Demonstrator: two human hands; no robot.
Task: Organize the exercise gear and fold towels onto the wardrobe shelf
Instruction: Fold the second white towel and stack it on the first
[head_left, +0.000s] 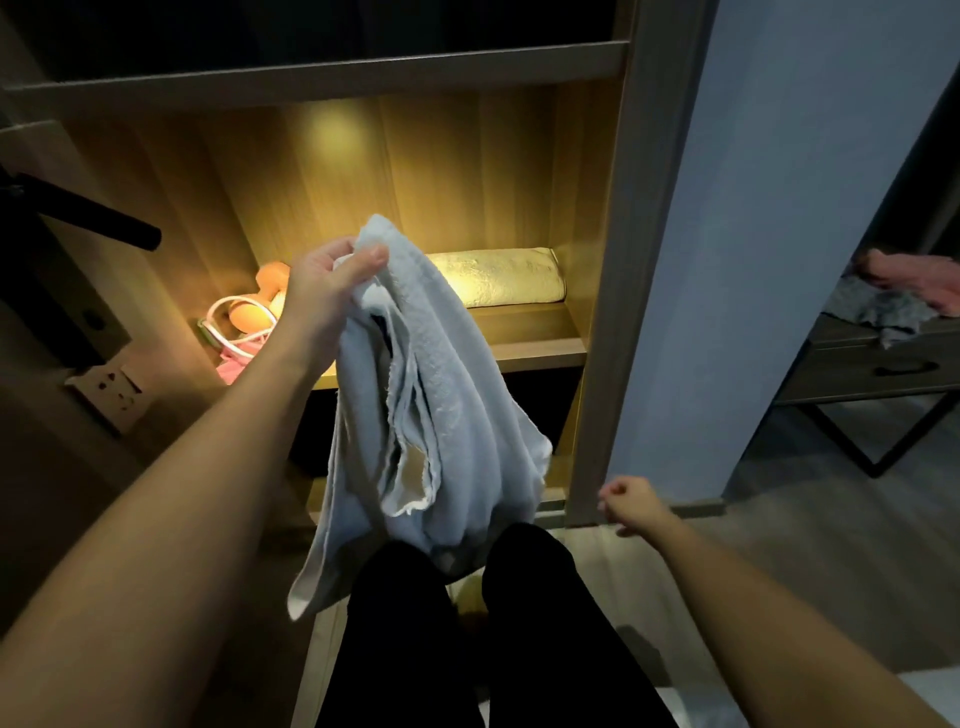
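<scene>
My left hand (324, 291) grips the top of a pale blue towel (447, 405), which hangs bunched and unfolded in front of the lit wardrobe shelf (535, 351). A folded cream towel (501, 278) lies at the back right of that shelf. At the shelf's left end sit an orange dumbbell (260, 299), a white skipping rope (228, 332) and something pink beneath them. My right hand (631, 504) hangs low to the right near the wardrobe's side panel, its fingers curled and holding nothing.
A wardrobe side panel (613, 291) and blue wall stand to the right. Beyond them a dark side table (883, 374) carries a pink cloth (914, 280) and a grey cloth (883, 312). A wall socket (111, 389) is at the left. My black-trousered legs are below.
</scene>
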